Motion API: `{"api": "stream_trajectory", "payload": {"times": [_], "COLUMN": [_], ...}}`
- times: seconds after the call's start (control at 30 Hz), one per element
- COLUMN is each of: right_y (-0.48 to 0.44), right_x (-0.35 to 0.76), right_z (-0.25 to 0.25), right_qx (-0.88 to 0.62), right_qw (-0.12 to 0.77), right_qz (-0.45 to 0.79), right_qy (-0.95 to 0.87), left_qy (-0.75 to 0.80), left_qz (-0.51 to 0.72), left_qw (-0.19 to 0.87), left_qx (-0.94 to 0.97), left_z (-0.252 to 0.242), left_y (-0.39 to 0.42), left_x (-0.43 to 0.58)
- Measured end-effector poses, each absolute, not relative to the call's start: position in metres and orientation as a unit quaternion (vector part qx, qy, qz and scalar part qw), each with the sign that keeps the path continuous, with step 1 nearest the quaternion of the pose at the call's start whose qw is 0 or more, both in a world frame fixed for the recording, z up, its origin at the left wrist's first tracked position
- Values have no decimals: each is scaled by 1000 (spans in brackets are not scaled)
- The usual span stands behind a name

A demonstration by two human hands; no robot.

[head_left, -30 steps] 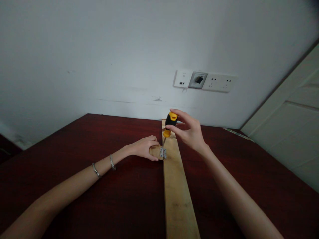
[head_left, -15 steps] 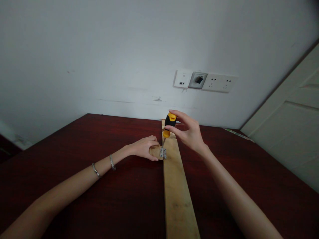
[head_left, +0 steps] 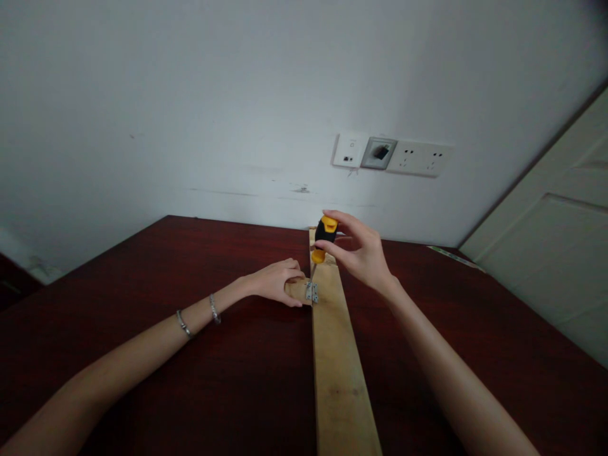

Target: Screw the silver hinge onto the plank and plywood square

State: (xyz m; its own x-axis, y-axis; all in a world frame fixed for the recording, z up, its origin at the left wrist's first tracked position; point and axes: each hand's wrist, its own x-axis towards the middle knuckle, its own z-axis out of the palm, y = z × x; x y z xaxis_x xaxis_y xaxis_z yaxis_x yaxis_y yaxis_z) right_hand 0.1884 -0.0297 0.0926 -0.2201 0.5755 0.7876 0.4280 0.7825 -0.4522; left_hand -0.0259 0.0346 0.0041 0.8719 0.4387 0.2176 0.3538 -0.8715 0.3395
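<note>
A long pale wooden plank (head_left: 339,367) runs down the middle of the dark red table (head_left: 190,354). A small metal hinge (head_left: 311,292) joins its left edge to a short wooden block (head_left: 297,290). My left hand (head_left: 273,281) is closed over that block and presses it against the plank. My right hand (head_left: 363,253) pinches the black and yellow handle of a screwdriver (head_left: 324,235), which stands nearly upright with its tip down at the hinge. Two thin bracelets (head_left: 197,316) sit on my left forearm.
A white wall stands right behind the table, with a row of sockets and a switch plate (head_left: 392,155) above the plank's far end. A pale door (head_left: 551,240) is at the right. A thin strip (head_left: 451,255) lies at the table's far right edge.
Almost nothing has moved. My right fingers have shifted slightly on the screwdriver handle; the left hand, block and plank stay where they were.
</note>
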Motion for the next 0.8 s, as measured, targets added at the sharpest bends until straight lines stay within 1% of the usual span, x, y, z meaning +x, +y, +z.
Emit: {"api": "stream_trajectory", "payload": {"times": [0.27,0.8], "right_y": [-30,-28], "right_x": [187,189], "right_z": [91,96], "right_qx": [-314,-317], "right_qw": [536,497], "right_qz": [94,73], "right_qy": [-778,-804], "left_qy": [211,215], "left_qz": [140,139], "left_qw": [147,142], "left_qx": [956,956], "left_z": [5,3], "left_y": [35,35], "left_x": [-26,-26]}}
